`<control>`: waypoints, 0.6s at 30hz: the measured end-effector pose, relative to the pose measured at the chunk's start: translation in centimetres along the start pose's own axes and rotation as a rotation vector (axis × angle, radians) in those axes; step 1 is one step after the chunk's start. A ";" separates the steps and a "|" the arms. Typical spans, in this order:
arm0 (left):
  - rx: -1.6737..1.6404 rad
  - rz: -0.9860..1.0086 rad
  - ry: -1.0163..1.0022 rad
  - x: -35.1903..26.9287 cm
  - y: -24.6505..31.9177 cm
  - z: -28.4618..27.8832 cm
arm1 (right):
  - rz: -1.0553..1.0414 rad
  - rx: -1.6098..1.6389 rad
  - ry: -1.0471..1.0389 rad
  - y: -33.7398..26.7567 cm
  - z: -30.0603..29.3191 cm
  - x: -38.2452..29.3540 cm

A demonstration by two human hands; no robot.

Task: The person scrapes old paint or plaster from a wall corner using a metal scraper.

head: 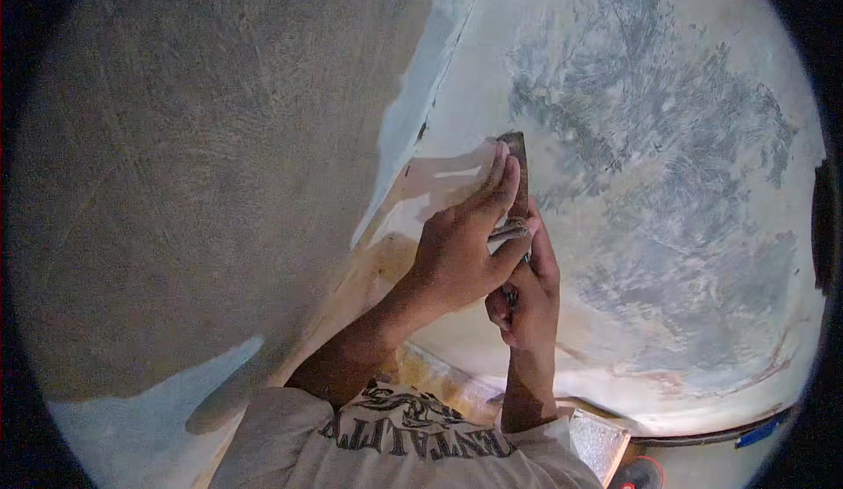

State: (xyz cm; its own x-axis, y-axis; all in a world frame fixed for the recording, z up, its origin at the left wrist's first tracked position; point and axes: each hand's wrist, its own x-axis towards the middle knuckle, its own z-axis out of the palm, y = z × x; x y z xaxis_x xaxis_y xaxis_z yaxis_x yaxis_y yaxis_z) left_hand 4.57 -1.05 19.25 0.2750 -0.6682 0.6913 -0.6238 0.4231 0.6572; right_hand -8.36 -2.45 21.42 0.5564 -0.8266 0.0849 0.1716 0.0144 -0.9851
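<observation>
Both hands are together on a plastering trowel [518, 179], seen nearly edge-on in front of a pale, patchy wall [658, 133]. My left hand [464, 242] lies along the blade with its fingers stretched towards the far end, its thumb near the metal mount. Lower and to the right, my right hand [532, 285] is closed round the handle end, which its fingers and my left hand partly hide. Grey smears spread over the wall to the right of the trowel.
A large grey-brown coated area [217, 160] covers the surface on the left, with a paler bluish border. A cracked seam [438, 94] runs between the two surfaces. At bottom right are a brightly lit panel [598, 443], a dark object with a red rim [642, 472] and a blue item [764, 430].
</observation>
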 end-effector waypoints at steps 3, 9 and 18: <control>-0.019 -0.035 -0.028 -1.4 -0.5 1.0 | -0.001 -0.007 0.009 0.3 0.1 -0.2; 0.030 -0.031 0.035 -0.4 -0.2 1.0 | 0.059 0.086 -0.036 0.4 -0.8 -0.2; -0.019 -0.077 0.095 -0.3 -1.7 -0.3 | 0.059 0.071 -0.076 0.8 1.3 1.7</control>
State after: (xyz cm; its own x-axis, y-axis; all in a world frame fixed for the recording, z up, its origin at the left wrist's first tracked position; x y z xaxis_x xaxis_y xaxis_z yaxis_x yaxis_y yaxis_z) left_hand 5.79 -1.43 18.01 0.3903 -0.6386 0.6632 -0.5841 0.3851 0.7145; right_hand -6.24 -3.11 20.95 0.6267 -0.7782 0.0410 0.1926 0.1037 -0.9758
